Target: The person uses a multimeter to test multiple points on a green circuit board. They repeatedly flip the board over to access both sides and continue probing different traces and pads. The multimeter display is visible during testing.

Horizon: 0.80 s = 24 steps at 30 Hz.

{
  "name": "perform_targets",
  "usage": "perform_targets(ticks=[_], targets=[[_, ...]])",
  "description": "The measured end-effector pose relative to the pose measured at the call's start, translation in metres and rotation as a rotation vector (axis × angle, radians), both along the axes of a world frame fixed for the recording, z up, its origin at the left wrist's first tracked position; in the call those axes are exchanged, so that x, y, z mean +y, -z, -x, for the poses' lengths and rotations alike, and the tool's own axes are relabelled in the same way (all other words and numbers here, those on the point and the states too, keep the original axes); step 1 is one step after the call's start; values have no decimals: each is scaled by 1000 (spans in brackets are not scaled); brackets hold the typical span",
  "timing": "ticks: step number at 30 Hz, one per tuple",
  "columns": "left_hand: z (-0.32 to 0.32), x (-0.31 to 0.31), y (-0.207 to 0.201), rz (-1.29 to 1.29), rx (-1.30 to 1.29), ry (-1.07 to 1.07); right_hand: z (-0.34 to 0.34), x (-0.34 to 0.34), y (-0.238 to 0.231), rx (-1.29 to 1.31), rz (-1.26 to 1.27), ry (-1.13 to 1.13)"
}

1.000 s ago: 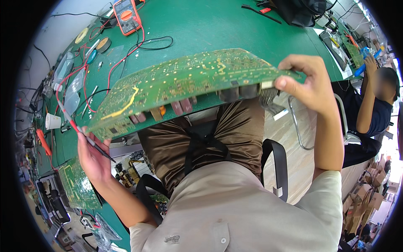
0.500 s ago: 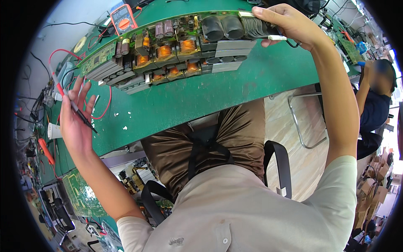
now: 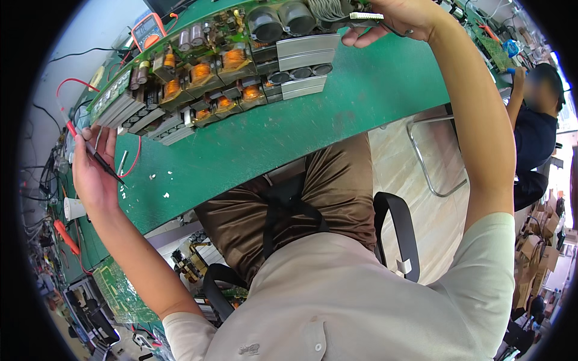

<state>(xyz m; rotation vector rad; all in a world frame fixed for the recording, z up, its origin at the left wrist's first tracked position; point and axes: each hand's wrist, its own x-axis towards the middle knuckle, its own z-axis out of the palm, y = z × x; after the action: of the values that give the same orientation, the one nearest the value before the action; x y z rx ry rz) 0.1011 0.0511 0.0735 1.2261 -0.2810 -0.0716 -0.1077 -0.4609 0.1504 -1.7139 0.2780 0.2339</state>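
A long circuit board (image 3: 229, 72) lies component side up on the green bench (image 3: 289, 138), showing copper coils, grey heat sinks and dark capacitors. My right hand (image 3: 391, 18) grips its far right end near a white connector. My left hand (image 3: 90, 171) is at the bench's left, shut on two meter probes (image 3: 99, 159), one red and one black, just left of the board's left end. Red leads (image 3: 132, 156) curl from the probes across the bench.
An orange multimeter (image 3: 147, 30) sits behind the board at top left. A white cup (image 3: 73, 209), an orange-handled tool (image 3: 65, 236) and another green board (image 3: 120, 295) lie at lower left. A seated person (image 3: 533, 126) works at right. A chair frame (image 3: 433, 150) stands nearby.
The board was flipped from solder side up to component side up and set down on the bench. My left hand, still holding the probes, moved slightly left.
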Motion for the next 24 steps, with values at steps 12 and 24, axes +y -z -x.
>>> perform_targets(ticks=[12, 24], targets=[[13, -41, -2, -22, -67, -261, -6, -9, 10, -62, 64, -36], [-2, -60, -16, -118, -39, -249, -27, -15, 19, -129, 233, 80]])
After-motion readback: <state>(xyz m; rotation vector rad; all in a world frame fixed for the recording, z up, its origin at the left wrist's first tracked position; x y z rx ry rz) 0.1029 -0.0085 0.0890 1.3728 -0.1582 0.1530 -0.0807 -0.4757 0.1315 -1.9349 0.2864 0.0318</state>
